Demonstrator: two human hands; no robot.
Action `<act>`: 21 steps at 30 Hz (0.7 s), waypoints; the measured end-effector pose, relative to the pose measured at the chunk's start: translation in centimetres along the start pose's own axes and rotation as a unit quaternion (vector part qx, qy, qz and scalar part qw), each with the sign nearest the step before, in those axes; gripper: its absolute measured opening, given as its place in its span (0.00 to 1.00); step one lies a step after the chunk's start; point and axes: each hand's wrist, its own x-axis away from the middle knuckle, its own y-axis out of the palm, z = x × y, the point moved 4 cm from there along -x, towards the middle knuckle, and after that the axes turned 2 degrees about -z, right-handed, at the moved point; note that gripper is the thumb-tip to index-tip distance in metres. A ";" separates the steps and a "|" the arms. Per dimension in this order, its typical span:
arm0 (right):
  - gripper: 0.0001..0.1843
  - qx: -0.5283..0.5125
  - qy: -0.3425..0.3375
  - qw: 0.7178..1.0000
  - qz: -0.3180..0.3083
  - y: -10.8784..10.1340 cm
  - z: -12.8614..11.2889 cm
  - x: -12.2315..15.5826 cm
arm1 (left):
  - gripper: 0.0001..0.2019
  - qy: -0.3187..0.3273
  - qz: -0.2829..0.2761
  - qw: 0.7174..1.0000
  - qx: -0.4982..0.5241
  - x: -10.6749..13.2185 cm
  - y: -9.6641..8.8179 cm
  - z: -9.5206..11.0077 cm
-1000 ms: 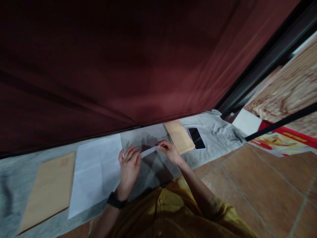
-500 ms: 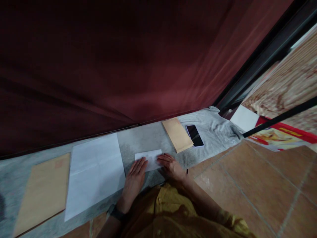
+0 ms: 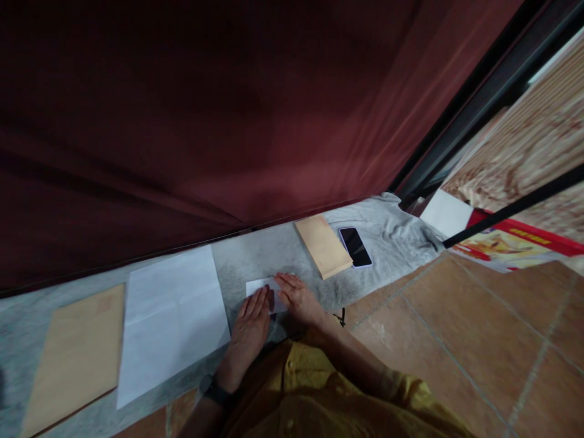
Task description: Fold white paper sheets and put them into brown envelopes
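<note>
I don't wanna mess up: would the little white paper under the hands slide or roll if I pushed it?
The little white paper probably won't roll, since it lies flat. It may barely slide with the left hand and right hand on it.

Dark red fabric [image 3: 274, 134] bars the far edge of the grey cloth [image 3: 255, 250]. Open lane ahead of left hand [image 3: 250, 322] and right hand [image 3: 300, 299], between white sheet [image 3: 168, 316] and small envelope [image 3: 323, 246]. Phone [image 3: 355, 247] obstructs just beside small envelope; rumpled cloth right of phone is free.
</note>
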 end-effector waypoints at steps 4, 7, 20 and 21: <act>0.26 0.063 -0.012 0.998 -0.003 1.9 -0.8 0.3 | 0.27 0.000 0.003 1.000 0.002 0.2 0.5 -0.1; 0.26 0.072 -0.006 0.997 0.009 1.9 -0.3 0.7 | 0.28 0.003 0.013 1.000 0.009 0.3 0.8 -0.3; 0.23 0.059 0.116 0.985 -0.116 -1.2 0.5 -3.5 | 0.32 0.005 0.068 0.997 0.025 0.8 0.6 -0.4; 0.22 0.059 0.126 0.982 -0.124 -1.3 0.5 -3.7 | 0.31 0.004 0.077 0.997 0.031 0.8 0.5 -0.4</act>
